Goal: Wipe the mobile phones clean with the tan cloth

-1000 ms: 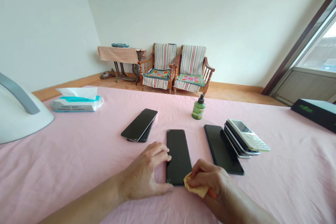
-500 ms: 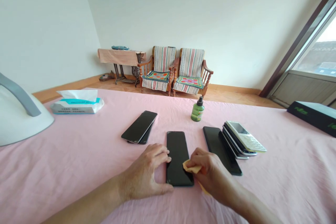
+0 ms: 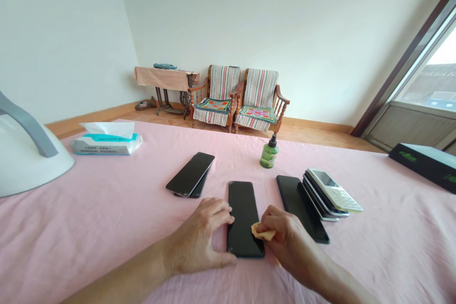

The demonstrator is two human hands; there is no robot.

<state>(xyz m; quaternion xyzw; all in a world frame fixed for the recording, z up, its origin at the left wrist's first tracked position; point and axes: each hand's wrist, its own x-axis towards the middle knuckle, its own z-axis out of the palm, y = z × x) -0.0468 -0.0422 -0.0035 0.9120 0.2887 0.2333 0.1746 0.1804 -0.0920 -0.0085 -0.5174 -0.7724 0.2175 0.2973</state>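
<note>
A black smartphone (image 3: 242, 204) lies screen up on the pink cloth in front of me. My left hand (image 3: 204, 235) steadies it, fingertips at its left edge and thumb at the lower left corner. Bunched in the fingers of my right hand (image 3: 288, 237) is a yellow cloth (image 3: 262, 232), pressed on the lower right part of the screen. Another black smartphone (image 3: 297, 206) lies just right of that hand. Beside it stands a stack of several phones, topped by a white keypad phone (image 3: 333, 189). Two more smartphones (image 3: 192, 173) overlap at the left.
A green spray bottle (image 3: 269, 153) stands behind the phones. At the back left is a tissue pack (image 3: 107, 144), near a white rounded object with a grey handle (image 3: 28, 161). A black box (image 3: 423, 164) sits at the right edge. Two wooden chairs (image 3: 256, 99) stand beyond the table.
The yellow cloth and my right hand stay at the lower right of the screen, with only a slight shift. My left hand keeps its place on the phone. The whole view has tilted a little.
</note>
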